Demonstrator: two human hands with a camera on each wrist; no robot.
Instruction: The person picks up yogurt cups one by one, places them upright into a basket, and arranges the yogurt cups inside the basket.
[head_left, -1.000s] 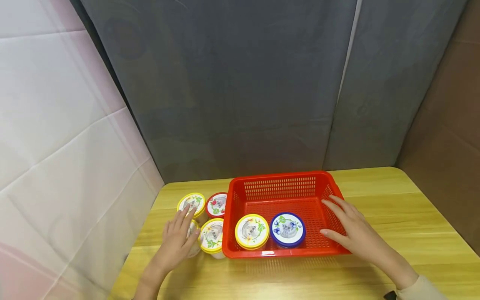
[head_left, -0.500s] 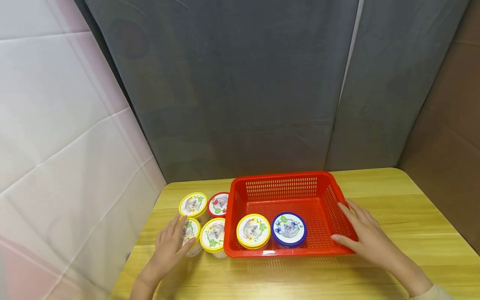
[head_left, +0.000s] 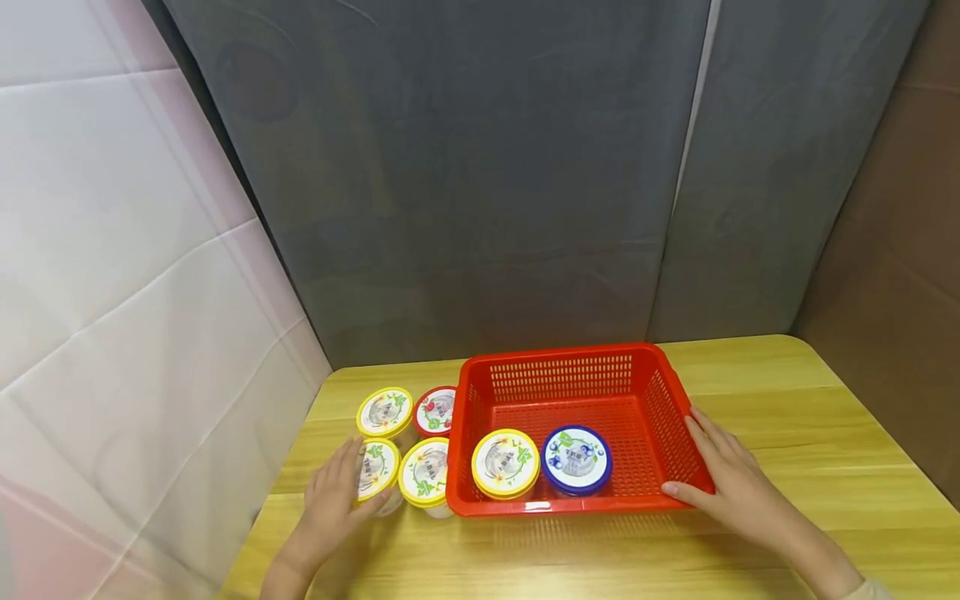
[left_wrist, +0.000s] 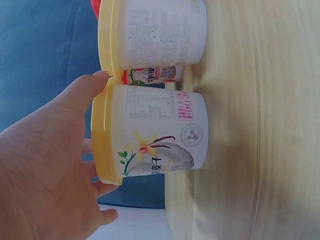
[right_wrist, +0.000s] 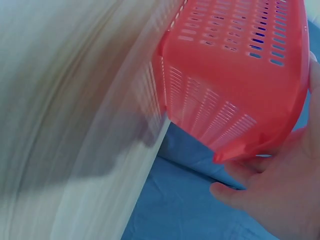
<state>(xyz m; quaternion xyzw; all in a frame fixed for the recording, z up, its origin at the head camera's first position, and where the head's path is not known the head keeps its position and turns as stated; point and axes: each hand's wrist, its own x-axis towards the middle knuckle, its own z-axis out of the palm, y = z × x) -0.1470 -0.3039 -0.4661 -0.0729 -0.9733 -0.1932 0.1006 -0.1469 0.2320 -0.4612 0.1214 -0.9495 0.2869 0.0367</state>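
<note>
My left hand holds a yellow-lidded cup at the left, thumb at the near side of the lid and fingers along its left side. In the left wrist view that white cup stands upright on the table, a vanilla flower printed on its wall. My right hand grips the right rim of a red plastic basket, the thumb over the rim and the fingers outside. The right wrist view shows the perforated basket wall and fingers below its rim.
Inside the basket stand a yellow-lidded cup and a blue-lidded cup. Left of it are another yellow-lidded cup, a red-lidded cup partly hidden by the basket, and a third yellow-lidded cup. A grey curtain hangs behind.
My left hand has drawn back from over the far-left cups and settled on the near-left yellow-lidded cup. The right hand has moved from above the basket's inside onto its right rim.
</note>
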